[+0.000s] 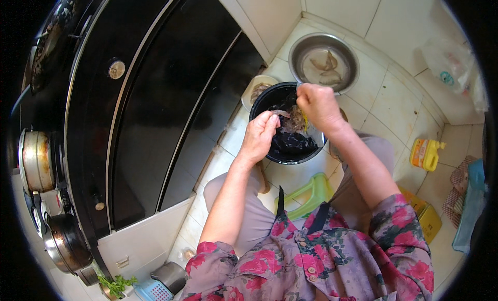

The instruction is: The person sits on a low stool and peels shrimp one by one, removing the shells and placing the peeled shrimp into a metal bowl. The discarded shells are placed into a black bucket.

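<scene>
My left hand (260, 136) pinches a greyish shrimp (281, 113) between thumb and fingers, over a black bin (288, 161). My right hand (320, 106) is curled above the bin's right side, fingertips drawn together; whatever may be in them is hidden. A black plastic bag lines the bin, with brownish scraps (294, 122) lying inside, like shells. Beyond my right hand a metal basin (352, 67) stands on the floor with a few whole shrimp (330, 77) in it. A pale bowl (246, 98) holding more shrimp (258, 91) sits left of the bin, partly behind its rim.
Black glossy cabinet doors (171, 87) run along the left, below a stove with pots (66, 238). A green plastic stool (301, 198) stands between my legs. To the right are a yellow jug (425, 154) and a yellow container (428, 221). A plastic bag (447, 63) hangs at upper right.
</scene>
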The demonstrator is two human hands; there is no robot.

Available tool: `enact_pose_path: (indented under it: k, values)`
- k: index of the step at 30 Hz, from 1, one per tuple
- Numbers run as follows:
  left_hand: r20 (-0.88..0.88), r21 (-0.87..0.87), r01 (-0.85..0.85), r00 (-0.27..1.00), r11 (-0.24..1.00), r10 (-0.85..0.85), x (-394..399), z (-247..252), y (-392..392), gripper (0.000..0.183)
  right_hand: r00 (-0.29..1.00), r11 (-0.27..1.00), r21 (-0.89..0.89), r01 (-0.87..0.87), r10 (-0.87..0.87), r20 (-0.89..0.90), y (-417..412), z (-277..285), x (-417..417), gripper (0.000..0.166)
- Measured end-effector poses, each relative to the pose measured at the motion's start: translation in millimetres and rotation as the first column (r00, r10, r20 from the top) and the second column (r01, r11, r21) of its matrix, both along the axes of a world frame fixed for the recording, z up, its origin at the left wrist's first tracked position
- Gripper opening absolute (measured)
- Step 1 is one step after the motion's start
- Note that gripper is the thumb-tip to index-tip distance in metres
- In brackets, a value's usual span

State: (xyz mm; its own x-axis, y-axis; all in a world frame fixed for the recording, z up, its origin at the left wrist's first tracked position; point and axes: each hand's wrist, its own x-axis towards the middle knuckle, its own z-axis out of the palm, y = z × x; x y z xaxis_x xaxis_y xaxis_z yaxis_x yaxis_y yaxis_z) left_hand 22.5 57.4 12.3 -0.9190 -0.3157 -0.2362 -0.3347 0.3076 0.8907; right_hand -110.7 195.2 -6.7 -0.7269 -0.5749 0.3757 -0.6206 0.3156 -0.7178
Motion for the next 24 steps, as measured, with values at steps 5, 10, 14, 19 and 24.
enact_pose_path:
  k: [5,10,14,19,24]
  values:
    - [-0.003,0.147,-0.051,0.999,0.988,0.052,-0.8,9.1,-3.2,0.024,0.956,0.935,-0.217,-0.279,0.291,0.025,12.0,9.0,10.7,0.024]
    - [-0.019,0.068,0.015,1.0,0.998,-0.014,3.1,0.5,-2.8,0.018,0.932,0.934,-0.059,-0.353,0.356,0.058,1.1,7.9,22.9,0.019]
    - [-0.112,-0.258,0.124,0.981,0.958,-0.157,0.0,1.6,0.8,0.011,0.921,0.923,0.004,-0.386,0.385,0.058,1.7,0.3,20.4,0.008]
    - [-0.107,-0.568,0.181,0.951,0.803,-0.29,3.0,3.1,1.8,0.007,0.905,0.901,0.099,-0.423,0.415,0.095,0.0,8.5,16.6,0.009]
    - [-0.175,-0.616,0.11,0.946,0.78,-0.271,1.2,7.5,3.8,0.008,0.912,0.933,-0.04,-0.359,0.359,0.199,-3.3,9.4,14.3,0.009]
